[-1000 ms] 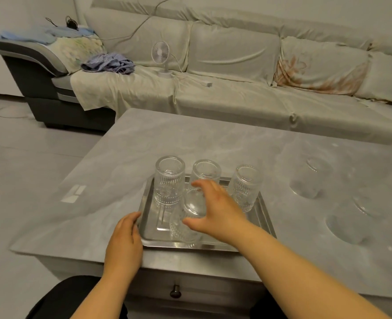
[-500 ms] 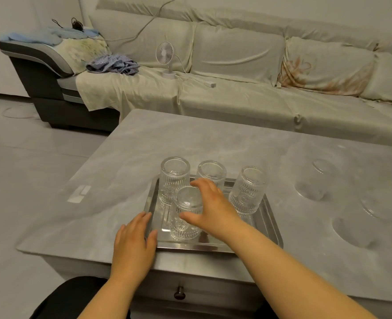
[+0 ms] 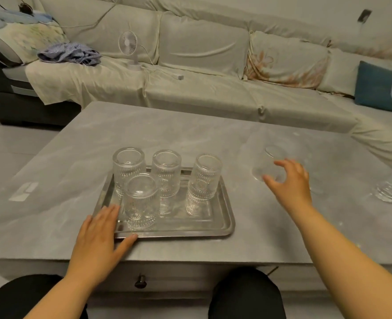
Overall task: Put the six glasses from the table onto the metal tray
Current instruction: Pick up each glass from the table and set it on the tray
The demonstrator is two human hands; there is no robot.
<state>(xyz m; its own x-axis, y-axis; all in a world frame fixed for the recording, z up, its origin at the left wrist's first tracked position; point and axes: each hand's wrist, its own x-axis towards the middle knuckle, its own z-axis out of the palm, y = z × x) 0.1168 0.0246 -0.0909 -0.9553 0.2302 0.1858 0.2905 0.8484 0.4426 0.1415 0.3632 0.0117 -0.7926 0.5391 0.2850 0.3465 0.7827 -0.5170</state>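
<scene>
Four glasses upright on the metal tray [image 3: 222, 223]: three in the back row, the fourth glass [image 3: 140, 202] up front at seven o'clock; left hand [image 3: 98, 236] flat and spread wide on the tray's near-left corner, gripping nothing; right hand [image 3: 290, 183] out at three o'clock of the tray, fingers open and curled just before a blurred fifth glass [image 3: 270, 164] on the counter [image 3: 190, 130], contact impossible to tell; sixth glass [image 3: 391, 188] far right, at the picture's edge.
</scene>
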